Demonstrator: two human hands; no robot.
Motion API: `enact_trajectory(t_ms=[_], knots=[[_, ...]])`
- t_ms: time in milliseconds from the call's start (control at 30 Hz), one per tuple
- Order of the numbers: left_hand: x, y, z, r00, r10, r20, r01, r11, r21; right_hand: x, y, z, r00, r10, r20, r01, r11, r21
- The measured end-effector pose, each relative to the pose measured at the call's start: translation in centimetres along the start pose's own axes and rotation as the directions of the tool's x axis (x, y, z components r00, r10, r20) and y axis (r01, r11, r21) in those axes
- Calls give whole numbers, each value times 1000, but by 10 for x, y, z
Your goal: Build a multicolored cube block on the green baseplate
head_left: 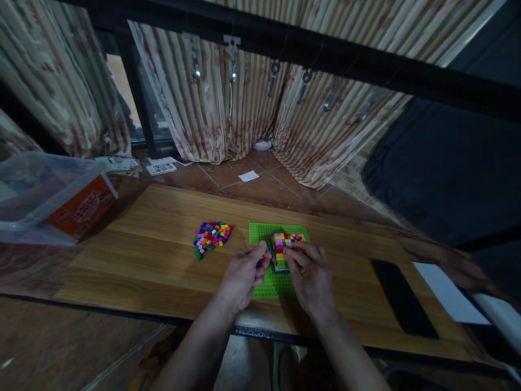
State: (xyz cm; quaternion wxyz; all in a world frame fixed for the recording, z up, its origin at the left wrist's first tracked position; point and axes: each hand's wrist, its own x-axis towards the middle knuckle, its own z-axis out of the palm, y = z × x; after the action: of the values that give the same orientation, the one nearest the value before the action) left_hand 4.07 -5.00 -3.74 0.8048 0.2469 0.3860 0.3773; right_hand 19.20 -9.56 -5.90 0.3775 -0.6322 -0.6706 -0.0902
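Observation:
A green studded baseplate (277, 285) lies on the wooden table, with a block built of multicoloured toy bricks (279, 245) standing on it. My left hand (244, 271) is closed beside the left side of this block, with small blue and red toy bricks showing between its fingers. Over the block's right part is my right hand (312, 271), thumb and fingers bent together and touching the top bricks. Whatever is between those fingertips is hidden. To the left, a heap of loose toy bricks (212, 235) in many colours rests on the table.
On the table's right side lie a black flat object (402, 298) and a white sheet (450, 293). A clear plastic bin (44, 179) with an orange label stands at the far left. Striped curtains (228, 108) hang beyond the tiled floor, where a white paper (248, 176) lies.

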Motion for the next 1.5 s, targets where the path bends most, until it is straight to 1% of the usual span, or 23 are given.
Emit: enact_trajectory(t_ms=[100, 300, 500, 667, 733, 800, 933, 1000, 1067, 1133, 1233, 1300, 1433, 1500], knots=[[1, -1, 0, 1000, -1, 5, 1, 1000, -3, -1, -2, 2, 1000, 1, 3, -1, 1000, -14], [-1, 1, 0, 1000, 2, -3, -2, 1000, 7, -3, -3, 6, 998, 23, -51, -23, 1000, -1], [0, -2, 1, 1000, -8, 2, 8, 1000, 16, -4, 0, 6, 999, -5, -35, 6, 1000, 11], [3, -7, 4, 1000, -5, 11, 5, 1000, 13, -6, 2, 8, 1000, 12, -22, -12, 1000, 16], [3, -8, 4, 1000, -3, 16, 2, 1000, 25, -6, 2, 8, 999, 40, -11, -40, 998, 52], [3, -9, 5, 1000, -4, 21, 3, 999, 39, -5, 2, 6, 996, 93, 9, -94, 988, 121], [2, -9, 6, 1000, -9, 24, 7, 998, 60, -2, 0, -2, 971, 235, 42, -237, 923, 302], [1, -9, 7, 1000, -19, 20, 17, 997, 69, -1, -1, -6, 953, 301, 22, -288, 883, 371], [1, -8, 8, 999, -27, 20, 25, 997, 73, 0, -4, -9, 943, 332, -17, -297, 863, 409], [0, -9, 8, 999, -26, 25, 24, 997, 77, 1, -9, -12, 953, 302, -24, -267, 874, 407], [0, -9, 9, 999, -24, 48, 20, 996, 86, 3, -15, -13, 979, 195, 54, -201, 904, 379], [-1, -10, 9, 997, -31, 77, 24, 996, 90, 3, -18, -12, 984, 151, 99, -177, 912, 371], [-3, -10, 10, 989, -51, 139, 35, 993, 115, 4, -18, -8, 982, 152, 114, -183, 910, 371], [-3, -10, 10, 988, -59, 143, 42, 992, 118, 4, -16, -7, 981, 157, 115, -189, 908, 374]])
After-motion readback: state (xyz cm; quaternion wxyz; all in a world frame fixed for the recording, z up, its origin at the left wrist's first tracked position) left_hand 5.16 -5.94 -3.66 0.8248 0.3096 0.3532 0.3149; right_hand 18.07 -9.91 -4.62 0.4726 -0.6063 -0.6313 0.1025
